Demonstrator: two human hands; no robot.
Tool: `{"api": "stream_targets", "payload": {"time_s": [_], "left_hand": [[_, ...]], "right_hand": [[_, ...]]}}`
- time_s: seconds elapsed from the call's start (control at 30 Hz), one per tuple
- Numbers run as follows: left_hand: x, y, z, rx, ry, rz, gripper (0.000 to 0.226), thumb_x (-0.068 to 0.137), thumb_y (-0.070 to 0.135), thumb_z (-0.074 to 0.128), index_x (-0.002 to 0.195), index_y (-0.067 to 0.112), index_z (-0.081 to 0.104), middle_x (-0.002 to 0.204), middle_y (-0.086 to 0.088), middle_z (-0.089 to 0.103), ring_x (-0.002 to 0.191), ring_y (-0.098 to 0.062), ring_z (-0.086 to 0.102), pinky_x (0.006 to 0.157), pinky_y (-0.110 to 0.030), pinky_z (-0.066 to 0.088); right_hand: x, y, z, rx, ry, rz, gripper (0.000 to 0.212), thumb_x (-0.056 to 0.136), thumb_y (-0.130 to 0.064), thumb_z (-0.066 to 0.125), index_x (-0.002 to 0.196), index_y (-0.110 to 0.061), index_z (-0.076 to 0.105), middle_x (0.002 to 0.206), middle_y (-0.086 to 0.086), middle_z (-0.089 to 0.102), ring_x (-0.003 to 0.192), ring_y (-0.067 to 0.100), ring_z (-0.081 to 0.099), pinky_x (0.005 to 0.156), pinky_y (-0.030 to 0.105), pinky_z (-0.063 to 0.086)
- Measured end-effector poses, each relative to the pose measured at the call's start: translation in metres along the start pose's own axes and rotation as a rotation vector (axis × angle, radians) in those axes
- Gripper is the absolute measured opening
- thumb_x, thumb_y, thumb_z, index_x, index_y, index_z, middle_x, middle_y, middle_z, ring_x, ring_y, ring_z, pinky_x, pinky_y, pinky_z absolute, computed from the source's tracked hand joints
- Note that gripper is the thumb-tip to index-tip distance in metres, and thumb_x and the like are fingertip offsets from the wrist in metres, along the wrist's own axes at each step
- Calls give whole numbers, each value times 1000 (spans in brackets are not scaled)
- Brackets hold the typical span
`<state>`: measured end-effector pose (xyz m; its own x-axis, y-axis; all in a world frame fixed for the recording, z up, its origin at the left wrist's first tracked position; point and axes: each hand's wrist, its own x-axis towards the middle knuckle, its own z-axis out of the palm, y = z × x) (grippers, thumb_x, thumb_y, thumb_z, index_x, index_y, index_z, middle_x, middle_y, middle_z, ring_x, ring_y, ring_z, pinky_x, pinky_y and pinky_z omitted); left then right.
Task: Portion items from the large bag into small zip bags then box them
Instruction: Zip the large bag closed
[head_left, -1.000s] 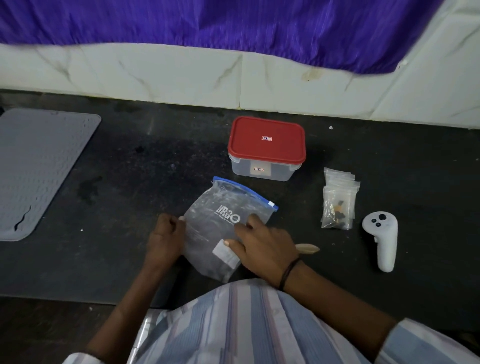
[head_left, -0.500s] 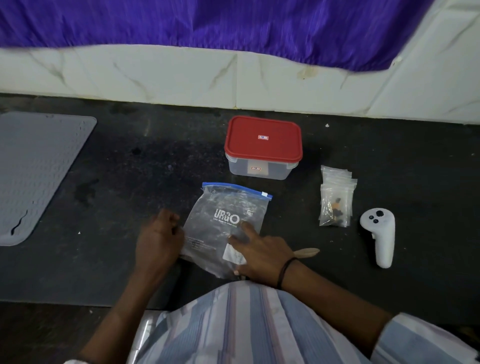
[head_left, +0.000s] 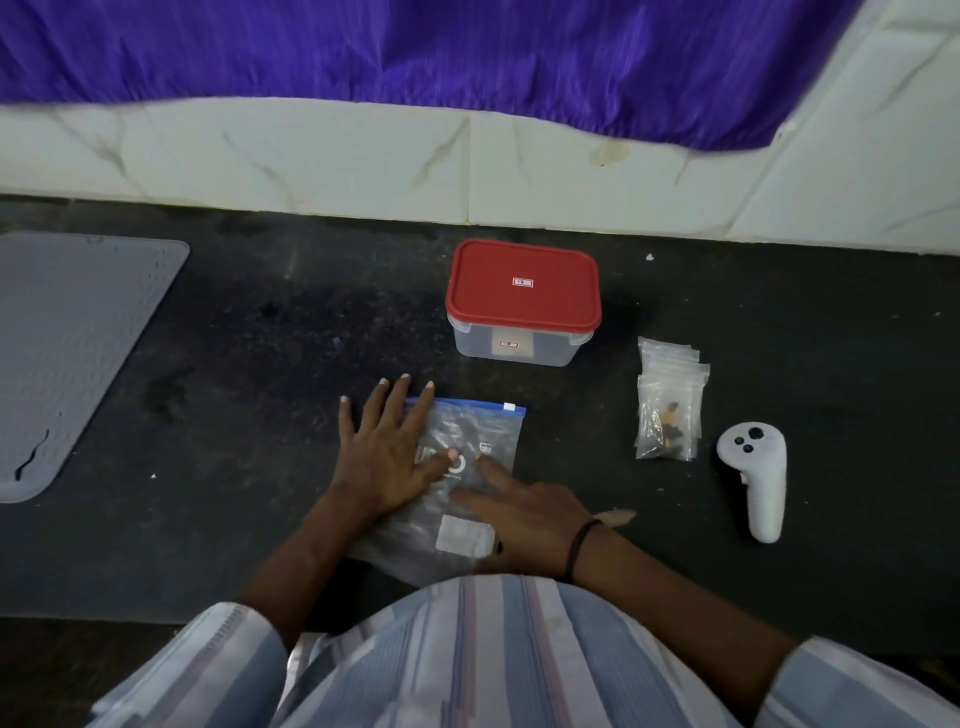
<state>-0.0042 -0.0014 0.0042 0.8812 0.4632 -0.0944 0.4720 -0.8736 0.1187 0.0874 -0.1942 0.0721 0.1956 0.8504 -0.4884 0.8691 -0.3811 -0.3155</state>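
Note:
The large clear zip bag (head_left: 488, 431) with a blue zip strip lies flat on the dark counter in front of me. My left hand (head_left: 387, 457) presses on its left half with fingers spread and straight. My right hand (head_left: 524, 512) lies flat on its lower right part, fingers stretched toward the bag's middle. A small stack of clear zip bags (head_left: 667, 402), one holding dark and orange bits, lies to the right. Behind the big bag stands a clear box with its red lid (head_left: 522, 286) on.
A white hand controller (head_left: 756, 480) lies at the far right. A wooden spoon tip (head_left: 621, 517) shows just behind my right wrist. A grey ridged mat (head_left: 67, 353) covers the counter's left end. A white tiled wall and purple cloth rise behind.
My left hand has opened from a curled grip at the bag's left edge and moved onto the bag, fingers spread. The bag now lies flatter and squarer to me.

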Motion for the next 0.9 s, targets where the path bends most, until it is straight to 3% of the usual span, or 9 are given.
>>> {"api": "stream_targets", "payload": {"time_s": [0.07,0.13,0.27,0.4,0.47,0.6,0.7,0.8,0.9], "left_hand": [[4,-4,-8,-50,39,-27,100,76,85,36,152,21,34,152,-10,40,137,-34,37,109,-56,28],[8,-4,-14,-108,148,-61,84,84,74,36,134,10,55,130,-14,57,115,-36,51,96,-49,44],[18,-5,-25,-192,256,-258,50,95,45,42,91,-1,62,92,-28,63,83,-47,60,78,-51,49],[32,-8,-46,-394,-26,-490,38,97,41,53,109,6,62,117,-24,63,109,-44,58,92,-41,44],[35,-11,-51,-528,-81,-536,34,95,42,57,104,11,65,114,-18,64,109,-37,60,88,-35,45],[40,-17,-44,-908,-13,-548,15,91,27,64,81,15,66,80,-6,69,76,-24,66,64,-27,48],[37,-13,-44,-1240,89,-509,15,94,5,61,84,16,65,62,2,64,54,-13,53,51,-23,45],[32,-9,-44,-1570,155,-431,20,95,-4,55,96,13,65,67,5,71,58,-7,63,56,-21,53],[29,-16,-43,-1637,212,-383,23,96,-3,54,103,15,67,78,3,73,67,-7,66,64,-22,56]], "right_hand": [[0,1,-9,167,217,94,57,87,-59,55,133,-31,38,139,1,38,114,27,55,89,38,48],[6,8,-21,171,388,237,48,92,-49,51,131,-24,39,129,3,47,108,27,58,82,37,49],[31,31,-40,184,361,465,39,97,-38,48,127,-15,37,118,11,58,98,30,61,72,36,48],[47,45,-42,179,299,497,32,95,-34,53,121,-15,48,121,12,55,102,30,60,83,40,51],[51,46,-40,169,322,473,23,94,-27,55,113,-17,49,117,12,55,98,31,60,82,42,51],[51,51,-38,228,362,466,13,95,-24,51,104,-17,44,109,12,57,92,32,60,74,39,48],[52,51,-39,277,355,483,27,94,-34,55,110,-16,43,106,9,56,94,30,60,72,37,46],[57,51,-37,268,353,470,16,94,-32,56,99,-17,53,105,8,61,90,27,61,73,37,49],[58,52,-37,358,385,408,15,92,-27,58,83,-18,51,92,5,63,82,23,61,72,36,50]]}}
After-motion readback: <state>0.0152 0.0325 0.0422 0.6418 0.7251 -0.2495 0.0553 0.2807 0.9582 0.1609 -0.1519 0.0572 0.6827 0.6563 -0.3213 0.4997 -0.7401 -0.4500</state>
